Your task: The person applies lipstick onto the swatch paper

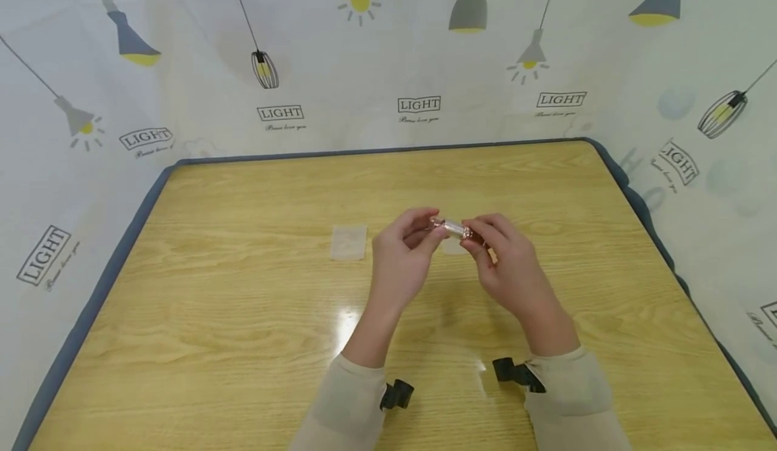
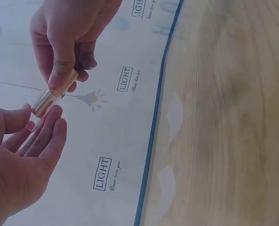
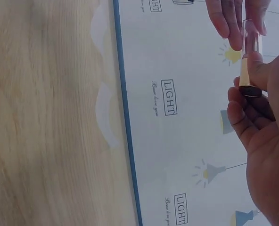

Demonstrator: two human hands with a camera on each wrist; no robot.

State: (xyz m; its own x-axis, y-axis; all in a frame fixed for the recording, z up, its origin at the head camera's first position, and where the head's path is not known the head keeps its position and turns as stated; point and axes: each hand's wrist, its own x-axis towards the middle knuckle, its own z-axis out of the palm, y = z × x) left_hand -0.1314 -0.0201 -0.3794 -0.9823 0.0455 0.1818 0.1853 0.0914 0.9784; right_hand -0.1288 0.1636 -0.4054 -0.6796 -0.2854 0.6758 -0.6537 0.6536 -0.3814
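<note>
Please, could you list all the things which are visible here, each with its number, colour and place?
Table: 1, yellowish wood, centre
Edging: 1, dark blue, along the table's back and sides
Walls: 3, white with printed lamps and LIGHT signs, behind and beside the table
Sheets: 2, whitish, on the table
Tube: 1, gold-coloured and clear, held above the table
Wrist pieces: 2, black, one per wrist
Sleeves: 2, beige, on the forearms
Left hand: 1, bare, at the tube's clear end
Right hand: 1, bare, at its gold-coloured end
</note>
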